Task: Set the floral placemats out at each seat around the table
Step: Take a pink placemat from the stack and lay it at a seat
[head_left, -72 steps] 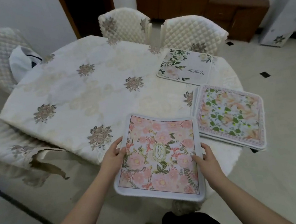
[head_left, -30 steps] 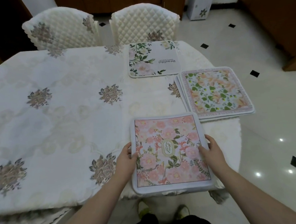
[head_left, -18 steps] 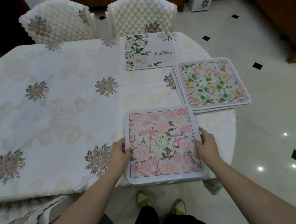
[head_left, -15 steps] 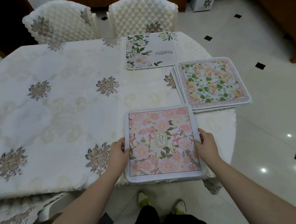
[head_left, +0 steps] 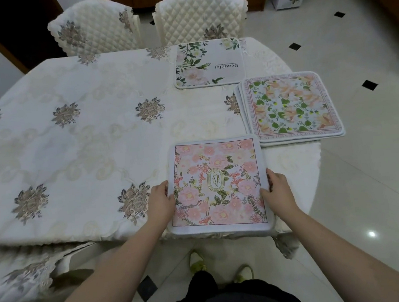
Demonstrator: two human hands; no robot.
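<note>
The left hand point(head_left: 160, 202) and the right hand point(head_left: 278, 190) each hold one side edge of a pink placemat point(head_left: 217, 185), thumbs on its printed top and the other fingers hidden beneath the edges. The left hand has the left edge, the right hand the right edge, both near the mat's nearer half. The pink placemat lies flat at the near right part of the table point(head_left: 76, 148), its near edge reaching just past the table's rim. It carries pink flowers and a gold oval in the middle with the word GARDEN.

Just beyond its far right corner sits a stack of placemats point(head_left: 289, 108) with green leaves and peach flowers on top; the stack's right side juts out over the table edge. Further back, a white placemat point(head_left: 208, 63) with green sprigs and the word Beautiful lies at the far edge, in front of the right one of two quilted chairs point(head_left: 201, 13). The second chair point(head_left: 95, 28) stands to its left. A cream tablecloth with embroidered flower clusters covers the table. Below, between the arms, light-coloured shoes point(head_left: 219, 267) stand on a pale tiled floor point(head_left: 367, 183) with small black squares.
</note>
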